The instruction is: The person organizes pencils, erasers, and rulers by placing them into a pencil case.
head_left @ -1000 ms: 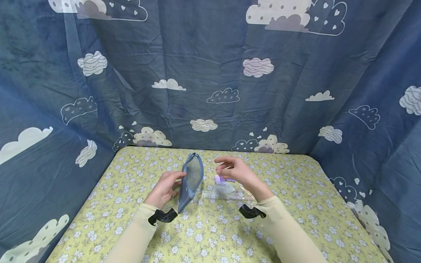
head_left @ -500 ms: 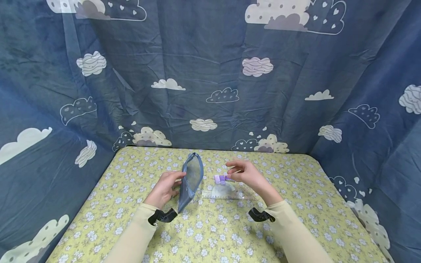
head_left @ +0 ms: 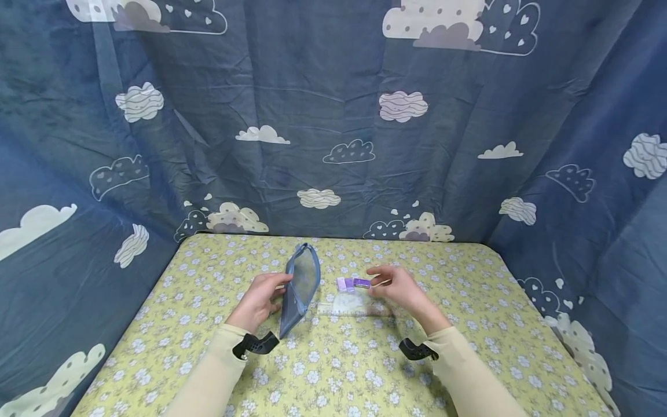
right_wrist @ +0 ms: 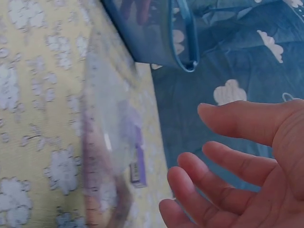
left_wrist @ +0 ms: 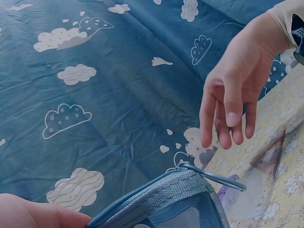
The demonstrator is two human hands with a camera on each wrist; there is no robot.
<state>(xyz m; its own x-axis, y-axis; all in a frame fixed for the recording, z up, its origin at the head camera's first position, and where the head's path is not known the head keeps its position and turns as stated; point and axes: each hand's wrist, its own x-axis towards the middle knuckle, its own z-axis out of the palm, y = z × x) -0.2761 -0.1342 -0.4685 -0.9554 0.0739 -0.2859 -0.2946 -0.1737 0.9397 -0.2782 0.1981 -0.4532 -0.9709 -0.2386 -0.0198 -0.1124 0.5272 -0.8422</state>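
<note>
My left hand (head_left: 259,298) grips the edge of a blue mesh zip pouch (head_left: 290,310), thumb on its rim. The pouch stands on end, its mouth gaping toward the right. Over on the right, my right hand (head_left: 403,292) hovers with loosely bent fingers and nothing between them. Just left of its fingertips lies a small purple block (head_left: 362,283), perhaps an eraser. Two paler purple pieces (head_left: 345,284) lie beside it. A clear protractor (head_left: 350,301) and a clear ruler (head_left: 327,309) lie nearer to me, the ruler's right end blurred near my wrist.
A yellow flowered cloth (head_left: 323,376) covers the table. Blue cloud-print curtains (head_left: 312,156) hang behind it and along both sides. A brownish triangular shape (left_wrist: 270,154), possibly a set square, lies beside the protractor in the left wrist view.
My right hand has moved right and toward me, away from the pouch, uncovering the purple pieces. My left hand keeps its hold on the pouch. The head view has shifted slightly.
</note>
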